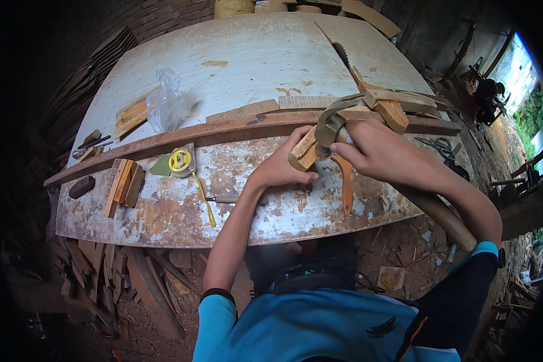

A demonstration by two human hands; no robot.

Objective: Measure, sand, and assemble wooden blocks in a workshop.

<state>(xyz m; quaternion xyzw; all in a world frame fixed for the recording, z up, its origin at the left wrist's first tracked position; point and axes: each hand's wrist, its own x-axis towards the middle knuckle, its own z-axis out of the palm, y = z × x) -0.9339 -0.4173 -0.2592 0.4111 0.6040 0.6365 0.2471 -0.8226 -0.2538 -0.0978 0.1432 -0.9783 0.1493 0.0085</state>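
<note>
My left hand point(280, 166) grips a short, pale wood block point(303, 155) just above the front half of the worktable. My right hand point(362, 145) is closed around the long wooden handle point(431, 211) of a tool with a curved, dull metal head point(335, 114), such as an adze. The head lies over the block, near my left hand; whether it touches the wood I cannot tell. The handle runs back under my right forearm. An orange wooden tool handle point(346, 196) lies below the block, partly hidden.
The worktable point(223, 54) holds a long beam point(133, 146), a yellow tape measure point(180, 160), stacked wood pieces point(124, 187), a chisel-like tool point(223, 198), a plastic bag point(163, 108), scissors point(440, 145) and a toothed blade point(341, 54). Wood scraps point(114, 271) litter the floor.
</note>
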